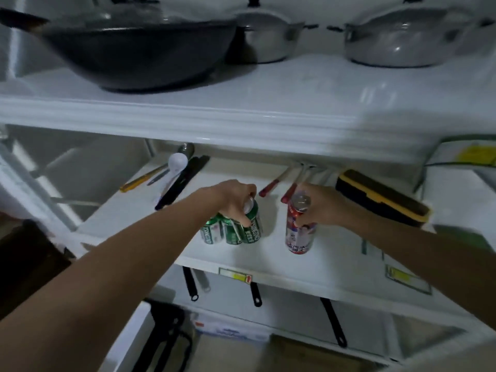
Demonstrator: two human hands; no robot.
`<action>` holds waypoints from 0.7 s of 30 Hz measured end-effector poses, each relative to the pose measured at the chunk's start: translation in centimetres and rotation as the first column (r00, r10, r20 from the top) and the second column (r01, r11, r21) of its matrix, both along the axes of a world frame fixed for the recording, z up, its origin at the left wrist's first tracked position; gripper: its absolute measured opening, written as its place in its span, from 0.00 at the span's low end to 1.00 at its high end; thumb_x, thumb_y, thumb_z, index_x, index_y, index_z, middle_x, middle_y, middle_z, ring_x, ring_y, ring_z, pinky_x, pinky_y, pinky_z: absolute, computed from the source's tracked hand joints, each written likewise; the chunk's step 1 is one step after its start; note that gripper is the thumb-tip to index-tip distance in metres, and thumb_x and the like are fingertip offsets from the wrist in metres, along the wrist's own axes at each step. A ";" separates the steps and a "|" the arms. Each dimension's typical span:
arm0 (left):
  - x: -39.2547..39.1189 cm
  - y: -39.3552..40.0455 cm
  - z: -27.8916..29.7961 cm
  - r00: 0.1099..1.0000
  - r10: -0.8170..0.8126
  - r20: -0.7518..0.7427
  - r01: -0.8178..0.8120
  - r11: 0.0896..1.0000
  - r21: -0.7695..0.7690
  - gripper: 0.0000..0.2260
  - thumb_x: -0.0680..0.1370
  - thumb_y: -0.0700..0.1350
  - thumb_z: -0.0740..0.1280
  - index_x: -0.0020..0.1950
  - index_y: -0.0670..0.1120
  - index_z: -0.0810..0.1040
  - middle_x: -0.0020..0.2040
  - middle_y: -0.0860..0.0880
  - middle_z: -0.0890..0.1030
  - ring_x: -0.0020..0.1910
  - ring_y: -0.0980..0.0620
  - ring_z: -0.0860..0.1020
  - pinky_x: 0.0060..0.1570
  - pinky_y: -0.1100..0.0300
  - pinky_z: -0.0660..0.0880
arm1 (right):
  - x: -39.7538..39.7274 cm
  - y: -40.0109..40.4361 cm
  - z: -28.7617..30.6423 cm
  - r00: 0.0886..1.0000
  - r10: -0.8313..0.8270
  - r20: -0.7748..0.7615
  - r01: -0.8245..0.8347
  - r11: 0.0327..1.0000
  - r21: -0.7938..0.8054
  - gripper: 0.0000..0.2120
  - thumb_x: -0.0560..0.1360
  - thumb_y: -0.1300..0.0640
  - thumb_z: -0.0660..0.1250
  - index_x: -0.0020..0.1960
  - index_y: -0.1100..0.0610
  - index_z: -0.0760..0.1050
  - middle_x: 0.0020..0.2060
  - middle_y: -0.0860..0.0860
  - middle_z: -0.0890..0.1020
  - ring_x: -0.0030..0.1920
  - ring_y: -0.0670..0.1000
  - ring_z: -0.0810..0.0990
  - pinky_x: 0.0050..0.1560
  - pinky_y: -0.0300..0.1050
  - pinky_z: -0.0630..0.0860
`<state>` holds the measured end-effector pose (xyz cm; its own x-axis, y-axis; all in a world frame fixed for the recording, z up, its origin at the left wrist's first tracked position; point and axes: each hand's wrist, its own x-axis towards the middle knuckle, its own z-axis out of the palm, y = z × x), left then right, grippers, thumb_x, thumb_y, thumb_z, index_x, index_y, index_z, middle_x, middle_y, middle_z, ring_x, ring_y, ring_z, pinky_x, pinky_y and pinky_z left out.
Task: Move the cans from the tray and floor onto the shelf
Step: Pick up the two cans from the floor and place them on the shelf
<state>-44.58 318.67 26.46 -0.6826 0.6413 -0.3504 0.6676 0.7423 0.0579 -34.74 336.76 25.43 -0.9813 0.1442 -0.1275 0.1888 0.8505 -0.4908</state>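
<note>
On the white middle shelf (pixel 268 259), my left hand (pixel 233 197) grips the top of a green can (pixel 253 229), which stands against two other green cans (pixel 222 232) at its left. A tall red and white can (pixel 299 229) stands upright to the right of them. Around its upper part, fingers of my right hand (pixel 324 205) are closed. The bottoms of both held cans seem to rest on the shelf. No tray or floor cans are in view.
Spoons and a dark utensil (pixel 182 181) lie at the shelf's back left, red-handled tools (pixel 273 183) behind the cans, a black and yellow box (pixel 381 197) at the right. A dark wok (pixel 134 47) and two steel pots (pixel 402 36) sit on the upper shelf. Pan handles (pixel 332 320) hang below.
</note>
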 end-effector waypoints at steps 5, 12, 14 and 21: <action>-2.5 5.5 -3.3 0.989 -0.130 -0.063 0.126 0.989 -0.075 0.30 0.65 0.54 0.72 0.64 0.49 0.67 0.57 0.45 0.80 0.54 0.44 0.75 0.60 0.52 0.65 | -0.3 3.7 -3.0 0.992 -0.082 0.098 0.081 0.997 0.008 0.32 0.62 0.56 0.76 0.63 0.54 0.69 0.60 0.54 0.79 0.58 0.56 0.78 0.55 0.50 0.78; -4.6 8.3 -7.1 0.974 -0.224 -0.017 0.218 0.960 -0.177 0.31 0.67 0.55 0.71 0.66 0.48 0.66 0.58 0.45 0.79 0.58 0.44 0.75 0.60 0.52 0.61 | -3.3 5.2 -5.6 0.975 -0.088 0.205 0.092 0.996 -0.013 0.30 0.61 0.57 0.75 0.61 0.54 0.69 0.60 0.55 0.78 0.58 0.56 0.78 0.55 0.51 0.78; -4.8 8.5 -8.1 0.971 -0.237 0.003 0.233 0.952 -0.196 0.31 0.67 0.54 0.72 0.67 0.48 0.65 0.59 0.45 0.79 0.58 0.44 0.74 0.58 0.54 0.61 | -3.9 5.3 -5.6 0.971 -0.059 0.233 0.070 0.997 -0.038 0.31 0.62 0.60 0.75 0.62 0.54 0.68 0.62 0.55 0.77 0.61 0.57 0.76 0.55 0.50 0.77; -5.0 8.4 -9.5 0.979 -0.197 -0.043 0.187 0.968 -0.167 0.32 0.68 0.52 0.71 0.70 0.49 0.64 0.61 0.44 0.78 0.61 0.44 0.73 0.61 0.52 0.62 | -4.6 5.4 -5.7 0.952 0.006 0.306 -0.004 1.000 -0.009 0.37 0.64 0.61 0.74 0.69 0.55 0.61 0.67 0.58 0.72 0.65 0.59 0.72 0.60 0.52 0.75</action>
<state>-49.59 327.09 16.97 -0.5748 0.7005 -0.4230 0.7971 0.5961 -0.0960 -39.35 342.12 19.71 -0.8957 0.1371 -0.4230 0.3266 0.8483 -0.4167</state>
